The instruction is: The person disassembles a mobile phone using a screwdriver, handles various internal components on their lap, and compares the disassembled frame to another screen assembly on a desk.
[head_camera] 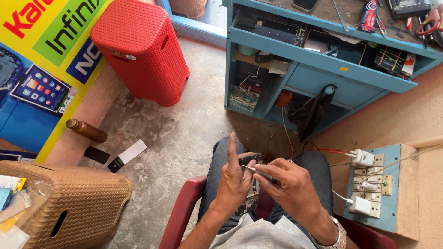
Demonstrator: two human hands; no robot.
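I sit on a red chair (182,210) and hold things over my lap. My left hand (233,184) grips an opened phone (251,159) with its dark inner board showing, and its forefinger sticks straight up. My right hand (288,184) holds a thin screwdriver (258,171) whose metal tip rests on the upper part of the phone. The lower end of the phone is partly hidden between my hands.
A blue workbench (323,60) with open shelves, tools and a black bag stands ahead. A wall board with plugged white chargers (364,184) is at the right. A red stool (140,50), a brown woven stool (69,203), a brown bottle (85,130) and cards lie on the concrete floor.
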